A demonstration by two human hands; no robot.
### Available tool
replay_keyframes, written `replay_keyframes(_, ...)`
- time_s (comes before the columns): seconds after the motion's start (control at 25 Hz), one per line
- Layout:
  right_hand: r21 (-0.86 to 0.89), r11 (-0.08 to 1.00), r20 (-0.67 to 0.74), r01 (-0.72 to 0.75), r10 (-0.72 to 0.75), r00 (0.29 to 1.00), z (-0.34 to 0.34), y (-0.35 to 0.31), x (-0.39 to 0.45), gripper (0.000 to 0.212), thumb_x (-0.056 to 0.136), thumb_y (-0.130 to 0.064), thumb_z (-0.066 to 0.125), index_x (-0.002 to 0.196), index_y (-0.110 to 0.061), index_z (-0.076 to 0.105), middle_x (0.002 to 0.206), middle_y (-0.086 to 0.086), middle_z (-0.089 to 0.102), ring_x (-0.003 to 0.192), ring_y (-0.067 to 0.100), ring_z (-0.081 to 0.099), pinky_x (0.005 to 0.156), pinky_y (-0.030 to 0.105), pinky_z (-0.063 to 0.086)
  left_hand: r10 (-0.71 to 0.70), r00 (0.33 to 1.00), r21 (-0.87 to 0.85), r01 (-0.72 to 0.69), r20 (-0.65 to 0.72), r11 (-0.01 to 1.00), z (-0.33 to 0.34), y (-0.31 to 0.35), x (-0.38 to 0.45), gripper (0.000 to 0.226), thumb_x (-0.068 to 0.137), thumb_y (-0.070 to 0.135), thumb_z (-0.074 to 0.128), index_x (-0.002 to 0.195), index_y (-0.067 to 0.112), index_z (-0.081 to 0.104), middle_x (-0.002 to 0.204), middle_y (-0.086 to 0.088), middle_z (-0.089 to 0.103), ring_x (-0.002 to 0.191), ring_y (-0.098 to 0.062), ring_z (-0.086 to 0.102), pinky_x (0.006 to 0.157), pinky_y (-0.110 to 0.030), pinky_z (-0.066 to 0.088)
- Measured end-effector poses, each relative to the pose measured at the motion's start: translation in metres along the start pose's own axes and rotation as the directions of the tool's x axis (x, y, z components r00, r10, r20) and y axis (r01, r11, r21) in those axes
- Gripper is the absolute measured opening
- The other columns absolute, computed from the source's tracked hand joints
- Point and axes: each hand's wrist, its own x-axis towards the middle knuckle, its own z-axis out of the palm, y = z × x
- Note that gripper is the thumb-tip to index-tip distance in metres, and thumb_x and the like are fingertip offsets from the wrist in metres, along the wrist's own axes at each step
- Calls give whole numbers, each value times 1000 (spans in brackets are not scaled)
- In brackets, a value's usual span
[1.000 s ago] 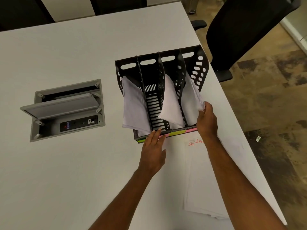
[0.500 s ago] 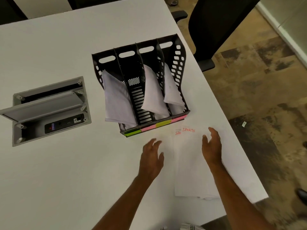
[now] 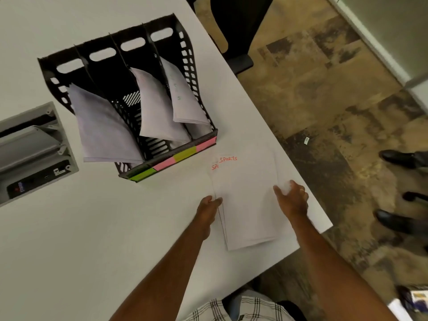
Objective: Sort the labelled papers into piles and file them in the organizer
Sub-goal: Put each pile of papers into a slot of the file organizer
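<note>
Over by the table's (image 3: 69,251) left edge sat a grey cable box (image 3: 32,154), lid up. Next came the black organizer (image 3: 129,100) w/ three of four slots filled, 2nd from left apparently bare; coloured tabs along its front lip. Btwn it & the near right corner lay the "SPORTS" papers (image 3: 247,205), slightly fanned. Left hand (image 3: 207,213) pinched the stack's left edge; right hand (image 3: 293,201) curled over its right edge, prob. squaring the sheets before lifting them to the spare slot. Dark shoes (image 3: 396,156) stood on the floor beyond.
</note>
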Motion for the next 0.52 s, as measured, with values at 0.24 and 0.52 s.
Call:
replay_keyframes(0.24,172,985,294,12,-63,954,28,-13,-32,71,91,-43,66,146,-10,37,141,19,50,130,38,47,106,47,43,35,999,-30,-36,-39,999,9,-10,6,46,96,20,63,139,7,51,131,-9,63,116,-30,61,97,-40,50)
replay_keyframes(0.52,521,851,466,-65,-220,857,32,-22,-64,32,91,-9,67,119,-21,61,117,1,70,105,19,67,85,26,53,76,979,-73,-91,-189,993,-29,-14,4,52,89,10,72,134,2,49,121,-15,65,105,-33,66,91,-46,56)
